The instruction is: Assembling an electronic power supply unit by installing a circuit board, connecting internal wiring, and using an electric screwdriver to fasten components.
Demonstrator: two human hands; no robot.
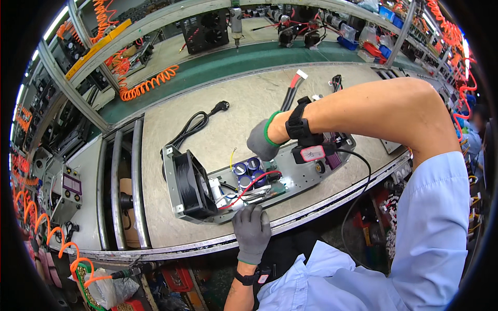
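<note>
Crossing the bench (161,122) from the right, the right arm I watch from afar is raised and sharply bent at the elbow, its forearm running left above the open metal chassis (298,172). The right hand (263,141), in a grey glove, hangs over the chassis's far side, just beyond the blue capacitors (240,169), back toward me. Its fingers are hidden on my feed, so I cannot tell whether that grip is clenched or grasping something.

The left forearm comes up from the near edge. I see the left hand (251,230) with fingers close together and bent at the chassis's near wall, below the red wire (248,192); whether that grip pinches the wall or only rests there, I cannot tell. The chassis lies lengthwise along the bench's near side, its black fan (189,181) at the left end.
</note>
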